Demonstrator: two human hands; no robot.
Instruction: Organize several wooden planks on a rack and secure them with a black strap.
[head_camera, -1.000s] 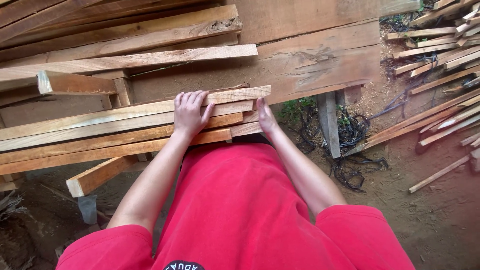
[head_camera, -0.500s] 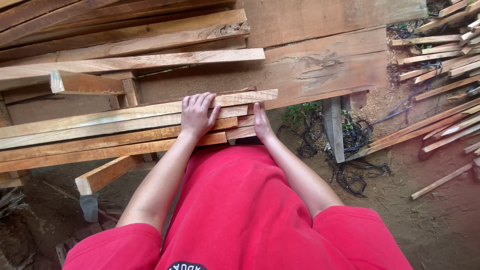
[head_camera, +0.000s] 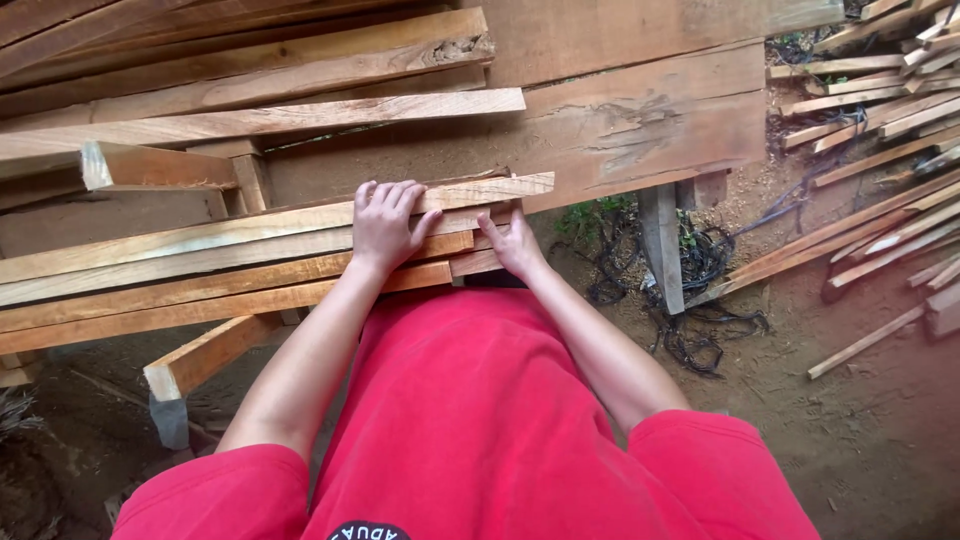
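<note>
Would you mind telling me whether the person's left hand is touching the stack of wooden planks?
Touching. The head view shows the left hand lying palm-down, fingers spread, flat on the top planks of the stack of wooden planks, with no gap visible.

A single head-worn camera looks steeply down the wearer's front, close enough that the red shirt fills the lower middle of the frame. The view faces forward over a stack of wooden slats at about waist level, with the left hand and right hand near the centre. Broad planks cross the top edge; dirt ground and scattered sticks fall to the right. No second view overlaps it.
</note>
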